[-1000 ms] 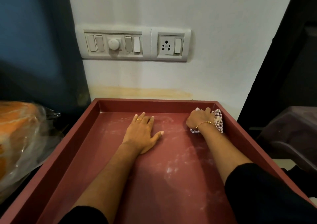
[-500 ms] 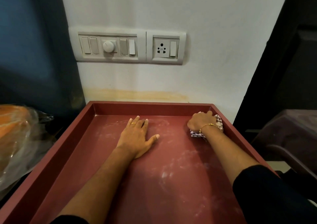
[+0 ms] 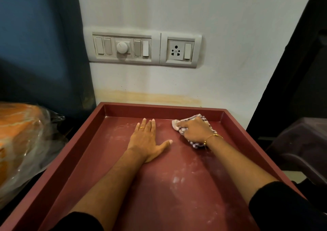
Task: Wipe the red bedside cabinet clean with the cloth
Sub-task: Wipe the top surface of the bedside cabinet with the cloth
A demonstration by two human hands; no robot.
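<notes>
While flat on one red cabinet (image 3: 74,160), left hand (image 3: 144,140), fingers straight; right hand (image 3: 195,130), fingers clamped on one cloth (image 3: 199,120).

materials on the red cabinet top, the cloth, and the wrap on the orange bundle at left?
Red cabinet top: likely painted or laminated board; smooth satin sheen, crisp raised rim, pale dust smears on it.
Cloth: soft woven fabric, checked white and dark; it bunches under the right hand.
Wrap on the orange bundle: clear thin plastic film; glossy wrinkles and glare. What lies inside cannot be told.

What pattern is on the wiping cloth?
The cloth is white with dark checked stripes, seen in the head view.
</notes>
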